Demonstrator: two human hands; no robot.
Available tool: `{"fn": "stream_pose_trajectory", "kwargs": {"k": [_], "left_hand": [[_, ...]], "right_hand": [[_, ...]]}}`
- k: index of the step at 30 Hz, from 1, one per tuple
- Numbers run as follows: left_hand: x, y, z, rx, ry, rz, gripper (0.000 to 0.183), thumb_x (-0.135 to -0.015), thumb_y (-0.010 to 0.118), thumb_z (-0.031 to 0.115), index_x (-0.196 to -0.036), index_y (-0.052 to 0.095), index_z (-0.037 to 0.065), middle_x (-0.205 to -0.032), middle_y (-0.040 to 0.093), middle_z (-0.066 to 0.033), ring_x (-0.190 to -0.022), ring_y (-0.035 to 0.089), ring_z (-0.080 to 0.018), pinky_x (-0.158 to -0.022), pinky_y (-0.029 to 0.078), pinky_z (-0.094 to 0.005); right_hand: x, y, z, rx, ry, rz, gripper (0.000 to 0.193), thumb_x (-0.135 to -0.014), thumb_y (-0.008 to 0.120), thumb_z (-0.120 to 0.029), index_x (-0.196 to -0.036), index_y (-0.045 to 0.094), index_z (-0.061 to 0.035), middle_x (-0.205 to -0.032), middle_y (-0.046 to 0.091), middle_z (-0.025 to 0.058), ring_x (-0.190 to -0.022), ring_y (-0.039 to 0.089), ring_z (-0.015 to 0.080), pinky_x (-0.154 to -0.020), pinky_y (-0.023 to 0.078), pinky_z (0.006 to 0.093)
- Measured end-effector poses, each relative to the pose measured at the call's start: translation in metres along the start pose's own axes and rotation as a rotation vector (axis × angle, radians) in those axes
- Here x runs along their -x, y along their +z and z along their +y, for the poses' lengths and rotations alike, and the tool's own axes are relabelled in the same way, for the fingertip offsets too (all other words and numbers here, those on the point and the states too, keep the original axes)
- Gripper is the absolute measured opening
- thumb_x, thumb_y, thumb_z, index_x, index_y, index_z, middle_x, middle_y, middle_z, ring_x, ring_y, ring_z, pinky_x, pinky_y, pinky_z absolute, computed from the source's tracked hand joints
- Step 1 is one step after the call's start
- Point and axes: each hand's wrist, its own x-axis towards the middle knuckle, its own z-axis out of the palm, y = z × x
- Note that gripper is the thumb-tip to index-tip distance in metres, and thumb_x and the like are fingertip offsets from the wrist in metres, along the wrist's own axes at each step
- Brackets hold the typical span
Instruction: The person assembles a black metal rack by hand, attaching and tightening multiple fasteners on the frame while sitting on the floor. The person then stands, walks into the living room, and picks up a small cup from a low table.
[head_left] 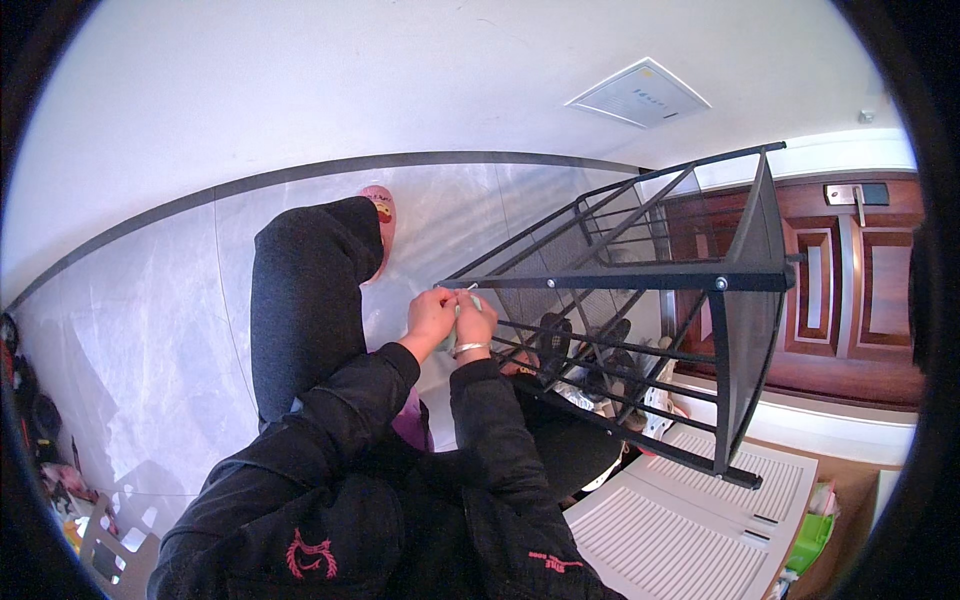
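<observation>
My left hand point(431, 317) and my right hand point(475, 322) come together at the near left end of a black metal rack point(630, 282). The rack has tubular bars and mesh panels and lies tilted on its side. Fingers of both hands are closed and pinched close to each other by the rack's bar end. Part of a pale green thing point(447, 340) shows between the palms; its kind is hidden. A short thin silver piece point(472, 287) sticks out by the fingertips. Round silver screw heads point(551, 284) dot the rack's bar.
Dark shoes point(553, 345) lie behind the rack's bars. A white louvred cabinet door point(690, 510) is at lower right, beside a green container point(810, 543). Beyond the rack stands a brown door point(850, 290). A white wall point(300, 90) borders the grey tiled floor point(170, 330).
</observation>
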Motion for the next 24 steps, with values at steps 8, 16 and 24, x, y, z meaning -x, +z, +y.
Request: {"fn": "stream_pose_trajectory", "kwargs": {"k": [8, 16, 24], "left_hand": [[0.001, 0.001, 0.000, -0.011, 0.008, -0.002, 0.017, -0.083, 0.061, 0.023, -0.085, 0.071, 0.010, -0.081, 0.068, -0.0153, -0.081, 0.066, -0.0345, -0.073, 0.052, -0.0428], [0.001, 0.002, 0.000, -0.014, 0.001, -0.014, 0.018, -0.083, 0.061, 0.024, -0.083, 0.070, 0.009, -0.081, 0.068, -0.0162, -0.080, 0.066, -0.0360, -0.073, 0.051, -0.0439], [0.005, 0.002, 0.000, 0.006, -0.005, 0.005, 0.018, -0.084, 0.060, 0.023, -0.085, 0.070, 0.008, -0.082, 0.068, -0.0171, -0.081, 0.066, -0.0367, -0.073, 0.051, -0.0440]], "right_hand": [[0.000, 0.000, 0.000, 0.005, 0.014, 0.001, 0.020, -0.084, 0.064, -0.014, -0.089, 0.072, 0.0041, -0.083, 0.071, 0.0102, -0.075, 0.064, 0.0158, -0.071, 0.051, 0.0306], [0.005, -0.002, -0.005, -0.010, 0.026, -0.004, 0.021, -0.084, 0.065, -0.016, -0.088, 0.072, 0.0038, -0.080, 0.070, 0.0094, -0.074, 0.063, 0.0163, -0.070, 0.050, 0.0309], [-0.001, -0.004, 0.006, 0.017, 0.031, -0.005, 0.022, -0.084, 0.067, -0.019, -0.088, 0.072, 0.0028, -0.081, 0.070, 0.0098, -0.074, 0.063, 0.0171, -0.071, 0.050, 0.0313]]}}
